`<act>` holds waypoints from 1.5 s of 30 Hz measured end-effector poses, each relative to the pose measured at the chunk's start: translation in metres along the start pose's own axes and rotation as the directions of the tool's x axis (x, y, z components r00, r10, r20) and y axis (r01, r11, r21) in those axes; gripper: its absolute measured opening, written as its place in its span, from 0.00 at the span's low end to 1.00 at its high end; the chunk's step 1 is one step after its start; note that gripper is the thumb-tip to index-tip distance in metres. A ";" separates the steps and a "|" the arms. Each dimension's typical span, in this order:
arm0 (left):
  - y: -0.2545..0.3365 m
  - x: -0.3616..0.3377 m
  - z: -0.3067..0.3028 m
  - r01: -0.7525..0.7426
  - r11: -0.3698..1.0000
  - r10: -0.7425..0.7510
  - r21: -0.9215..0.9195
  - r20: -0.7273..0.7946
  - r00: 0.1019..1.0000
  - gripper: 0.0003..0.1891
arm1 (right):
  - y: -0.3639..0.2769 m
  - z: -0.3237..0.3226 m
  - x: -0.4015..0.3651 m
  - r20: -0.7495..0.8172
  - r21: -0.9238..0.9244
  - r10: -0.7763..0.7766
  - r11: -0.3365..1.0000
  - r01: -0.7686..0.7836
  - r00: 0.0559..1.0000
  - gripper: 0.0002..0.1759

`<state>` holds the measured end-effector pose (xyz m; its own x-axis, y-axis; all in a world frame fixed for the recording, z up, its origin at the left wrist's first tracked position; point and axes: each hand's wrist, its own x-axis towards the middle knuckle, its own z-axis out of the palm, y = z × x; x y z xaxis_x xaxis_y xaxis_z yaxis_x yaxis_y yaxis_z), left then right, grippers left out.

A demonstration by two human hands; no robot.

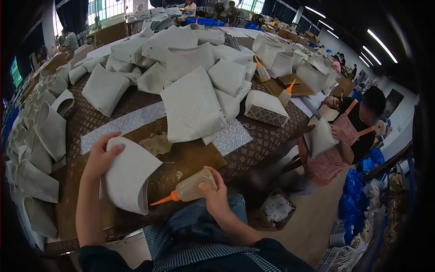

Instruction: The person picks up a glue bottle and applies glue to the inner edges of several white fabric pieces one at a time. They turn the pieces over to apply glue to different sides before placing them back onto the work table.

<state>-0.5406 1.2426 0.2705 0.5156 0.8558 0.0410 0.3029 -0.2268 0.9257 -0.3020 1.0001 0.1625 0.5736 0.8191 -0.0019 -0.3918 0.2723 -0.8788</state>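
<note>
My left hand [103, 156] grips a whitish fabric pouch [129, 174] by its far side, thumb on top, and the pouch's open edge faces right. In my right hand [214, 192] is a translucent glue bottle [192, 185], fingers wrapped round its body. Its orange nozzle [165, 198] points left, close to the open edge of the pouch; whether the tip touches cannot be made out. Under both lies a brown board [199, 158] with a dried pale patch [156, 143] on it.
A heap of similar pouches [190, 104] covers the table beyond the board, and more stand along the left [50, 129]. Two other glue bottles [262, 71] stand at the right. A co-worker [351, 131] holds a pouch there. A box [277, 209] sits on the floor.
</note>
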 end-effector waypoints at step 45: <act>-0.014 -0.031 0.026 -0.514 0.844 0.439 -0.150 -0.356 0.825 0.30 | 0.002 0.007 0.029 0.062 -0.400 -0.382 0.837 0.374 0.922 0.36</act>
<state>-0.5397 1.2075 0.2460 0.2733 0.7718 0.5741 -0.1295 -0.5619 0.8170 -0.2910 1.0280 0.1645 0.6342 0.6823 0.3638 0.1740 0.3324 -0.9269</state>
